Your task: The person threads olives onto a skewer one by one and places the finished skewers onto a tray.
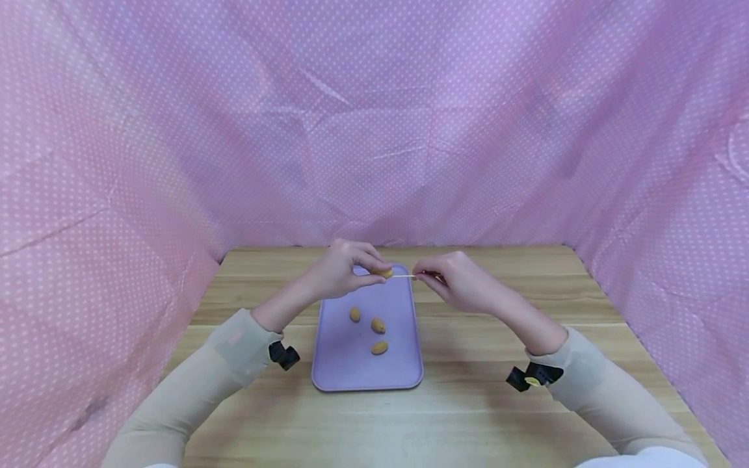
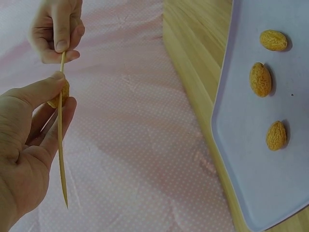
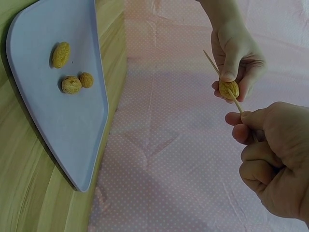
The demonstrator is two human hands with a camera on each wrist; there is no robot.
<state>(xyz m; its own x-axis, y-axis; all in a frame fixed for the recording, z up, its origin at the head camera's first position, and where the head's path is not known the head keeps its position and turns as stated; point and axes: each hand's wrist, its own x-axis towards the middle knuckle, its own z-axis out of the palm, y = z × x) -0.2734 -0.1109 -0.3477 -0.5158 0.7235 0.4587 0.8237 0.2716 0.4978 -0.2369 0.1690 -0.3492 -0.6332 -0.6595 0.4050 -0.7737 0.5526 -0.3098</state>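
Observation:
My left hand (image 1: 345, 270) pinches a yellow-brown wrinkled dried date (image 3: 229, 89) between thumb and fingers, above the far end of the lilac tray (image 1: 367, 374). A thin wooden skewer (image 2: 61, 145) runs along the line of the date, and its pointed end sticks out well beyond the left thumb. Whether the skewer goes through the flesh or alongside it, I cannot tell for certain. My right hand (image 1: 462, 281) pinches the skewer's other end close to the date, to the right of the left hand. Three more dates lie on the tray, one of them a loose date (image 1: 380, 348) nearest me.
The tray lies on a wood-grain table (image 1: 468, 416). Pink polka-dot cloth (image 1: 374, 130) hangs behind and on both sides. Each forearm wears a beige sleeve, with a small black camera (image 1: 284, 355) at the left wrist and another black camera (image 1: 534, 376) at the right.

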